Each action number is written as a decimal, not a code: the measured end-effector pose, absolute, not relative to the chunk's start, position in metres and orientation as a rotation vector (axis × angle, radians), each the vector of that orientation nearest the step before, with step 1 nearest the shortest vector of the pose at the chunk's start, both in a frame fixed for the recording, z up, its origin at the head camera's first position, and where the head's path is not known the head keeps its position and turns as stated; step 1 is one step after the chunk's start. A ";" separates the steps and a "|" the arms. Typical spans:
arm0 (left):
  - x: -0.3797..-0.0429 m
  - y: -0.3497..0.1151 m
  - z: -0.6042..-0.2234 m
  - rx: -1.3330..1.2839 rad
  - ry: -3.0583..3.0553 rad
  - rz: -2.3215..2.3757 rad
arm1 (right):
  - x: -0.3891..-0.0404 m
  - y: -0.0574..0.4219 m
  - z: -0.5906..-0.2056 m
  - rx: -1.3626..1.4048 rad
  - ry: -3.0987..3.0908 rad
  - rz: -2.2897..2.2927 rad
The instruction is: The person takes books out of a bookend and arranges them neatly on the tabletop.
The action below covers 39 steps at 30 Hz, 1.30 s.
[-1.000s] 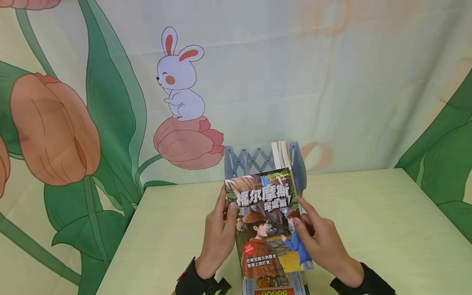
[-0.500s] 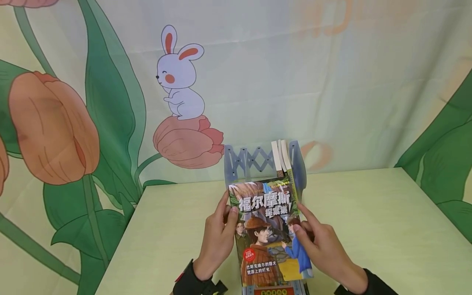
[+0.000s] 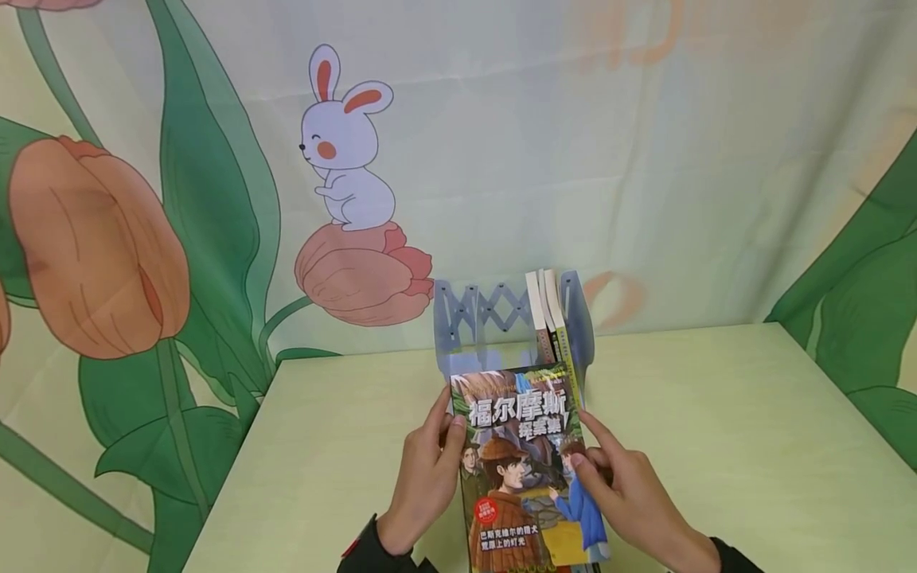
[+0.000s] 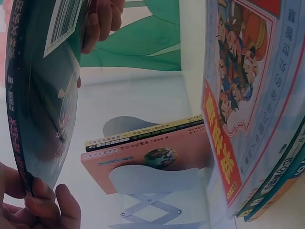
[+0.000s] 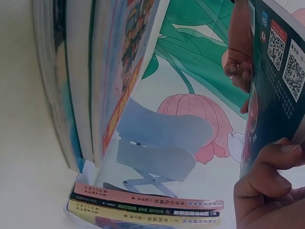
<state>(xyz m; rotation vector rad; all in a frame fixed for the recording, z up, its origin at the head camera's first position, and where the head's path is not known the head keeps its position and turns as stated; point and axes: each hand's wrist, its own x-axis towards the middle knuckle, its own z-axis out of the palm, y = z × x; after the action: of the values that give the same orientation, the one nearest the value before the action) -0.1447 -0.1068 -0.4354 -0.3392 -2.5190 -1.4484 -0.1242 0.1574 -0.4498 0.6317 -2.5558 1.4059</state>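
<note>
My left hand (image 3: pixel 423 481) pinches the left edge of a comic-style paperback book (image 3: pixel 526 477), thumb on the cover. On the opposite edge my right hand (image 3: pixel 634 493) grips it the same way, index finger stretched along the side. The cover faces up, showing a figure in a brown cap and white Chinese lettering. Both wrist views show the dark back cover of this book (image 5: pixel 279 81), lifted over a stack of books (image 4: pixel 252 86). The stack's top book has a cartoon crowd and a red title band; in the head view the held book mostly hides the stack.
Behind the held book stands a blue-grey expandable book rack (image 3: pixel 453 318) on the pale table (image 3: pixel 344 446). Three thin books (image 4: pixel 147 143) stand upright at its right end, against the end plate. A fabric backdrop (image 3: pixel 501 159) with tulips and a rabbit hangs behind the table.
Both hands have drawn the book down toward the body and slightly right, uncovering more of the rack and its upright books while covering the stack's top book further.
</note>
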 end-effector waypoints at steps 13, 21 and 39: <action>-0.143 -0.108 -0.452 -0.314 -2.600 -1.493 | -0.119 0.160 -0.462 0.578 -2.645 1.465; -0.142 -0.108 -0.458 -0.290 -2.628 -1.469 | -0.119 0.160 -0.467 0.648 -2.651 1.453; -0.141 -0.108 -0.471 -0.248 -2.665 -1.386 | -0.119 0.161 -0.478 0.672 -2.729 1.490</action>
<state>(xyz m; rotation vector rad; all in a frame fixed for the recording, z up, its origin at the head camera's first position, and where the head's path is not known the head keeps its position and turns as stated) -0.1411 -0.1077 -0.4710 -0.2480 -2.6652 -1.3863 -0.1185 0.1610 -0.4779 0.6716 -2.7287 1.4898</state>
